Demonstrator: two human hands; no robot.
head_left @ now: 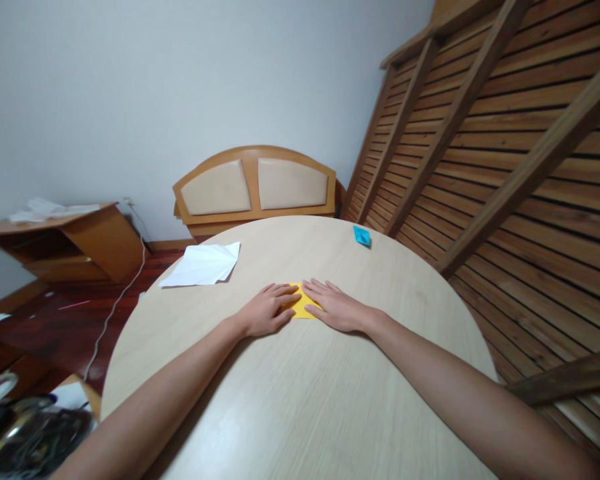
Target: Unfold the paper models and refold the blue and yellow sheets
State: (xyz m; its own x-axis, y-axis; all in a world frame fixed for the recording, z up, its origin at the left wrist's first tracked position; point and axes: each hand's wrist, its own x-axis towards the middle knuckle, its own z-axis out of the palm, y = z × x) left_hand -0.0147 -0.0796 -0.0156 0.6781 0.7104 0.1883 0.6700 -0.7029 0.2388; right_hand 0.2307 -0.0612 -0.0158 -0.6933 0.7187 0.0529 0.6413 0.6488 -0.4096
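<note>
Pale wood grain covered the round table [300, 400], which filled most of the view. Near its middle lay a small yellow folded paper [303, 304], flat on the tabletop. Both of the person's hands pressed it down: the left hand [266, 311] lay flat over its left edge, the right hand [336, 307] flat over its right, fingers extended, neither gripping. Further off, white paper sheets [203, 265] rested at the table's left rim, and a small blue folded paper [361, 235] sat near the far right edge. Beyond stood a wooden headboard [254, 185] against a grey wall.
</note>
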